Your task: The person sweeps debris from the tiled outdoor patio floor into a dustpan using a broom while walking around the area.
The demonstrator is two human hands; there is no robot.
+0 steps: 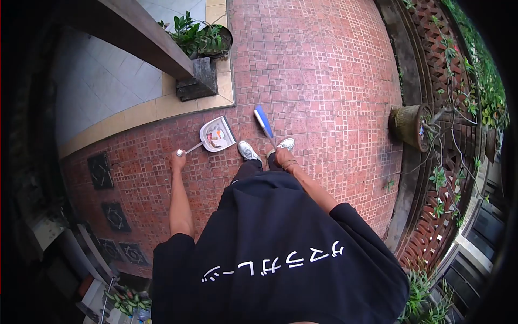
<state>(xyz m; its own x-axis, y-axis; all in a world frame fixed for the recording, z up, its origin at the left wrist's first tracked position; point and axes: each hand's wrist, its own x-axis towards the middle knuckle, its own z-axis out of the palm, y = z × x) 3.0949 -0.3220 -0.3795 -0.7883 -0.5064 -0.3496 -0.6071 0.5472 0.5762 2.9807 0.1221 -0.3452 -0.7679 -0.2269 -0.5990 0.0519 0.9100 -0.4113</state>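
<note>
Both hands are closed on handles in the head view, the only one. On the person's left side, the left hand [177, 160] has its fingers curled round the end of the long handle of a white dustpan [205, 132]; nearer the body's midline, the right hand [282, 156] grips the stick of a broom [263, 121] with a blue head.

The dustpan sits over the red patterned floor [324, 81], near the outer corner of the pale raised step [145, 112] and ahead of the left hand. Its open lip faces across toward the broom, close to the toe of the left shoe [245, 147]. Small pieces of litter [217, 135], some white and some orange, lie inside the pan. From this height it is hard to tell whether the pan rests on the tiles or hangs just above them.

The broom head is apart from the lip, ahead of the right shoe [287, 143], with bare floor between.

The step in hand looks like sweeping and gathering, with part of the litter already collected. A further stroke would call for the lip flat on the tiles and the broom drawn toward it; moving the pan would call for keeping it level so the pieces stay in.
</note>
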